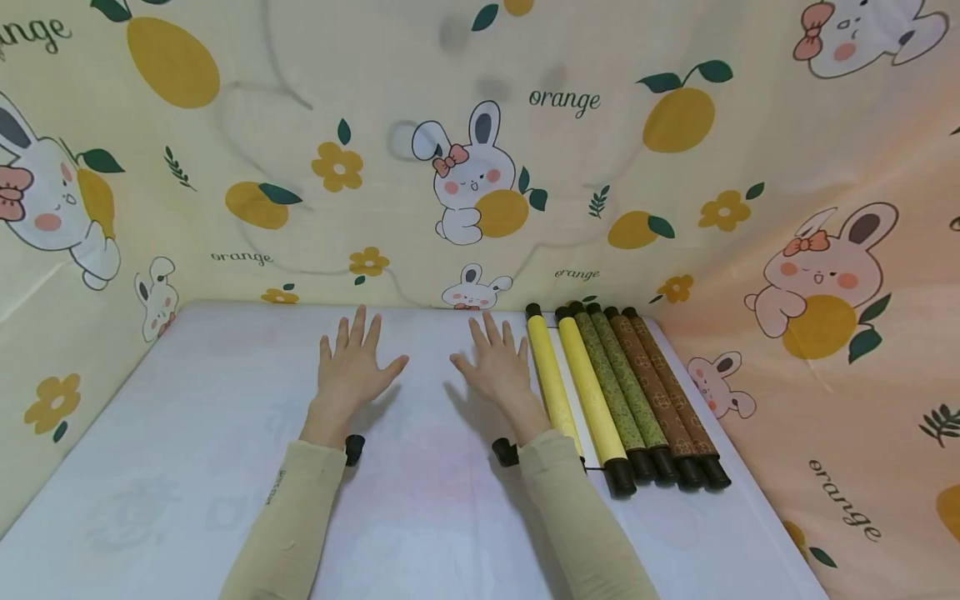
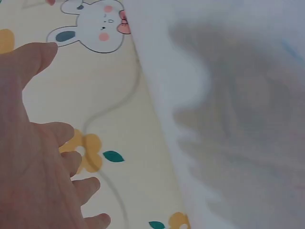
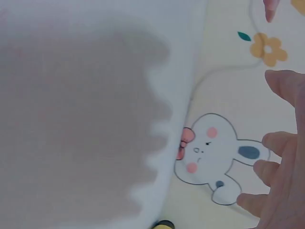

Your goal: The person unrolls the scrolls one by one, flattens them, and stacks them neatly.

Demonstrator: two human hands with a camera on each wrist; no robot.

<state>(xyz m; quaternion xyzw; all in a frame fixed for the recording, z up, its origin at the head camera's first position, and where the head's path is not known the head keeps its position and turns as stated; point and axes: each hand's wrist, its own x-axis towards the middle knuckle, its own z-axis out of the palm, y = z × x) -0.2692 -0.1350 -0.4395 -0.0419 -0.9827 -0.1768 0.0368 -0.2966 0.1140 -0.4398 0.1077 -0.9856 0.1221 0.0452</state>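
My left hand (image 1: 348, 379) is spread with straight fingers over the white table (image 1: 420, 517), holding nothing. To its right, my right hand (image 1: 501, 371) is spread the same way, also holding nothing; both cast shadows on the tabletop. Nearest the right hand lies a yellow scroll (image 1: 592, 392) with two black-ended rollers and a narrow white strip between them. The right forearm covers part of its left roller. Beside it lie a green patterned scroll (image 1: 611, 383) and a brown patterned scroll (image 1: 654, 383), each with two rollers side by side. Both wrist views show spread fingers.
A cloth (image 1: 420, 275) printed with rabbits and oranges hangs behind the table and along both sides. The scrolls lie near the table's right edge. A black wrist strap piece (image 1: 355, 450) shows at the left wrist, another (image 1: 505, 452) at the right.
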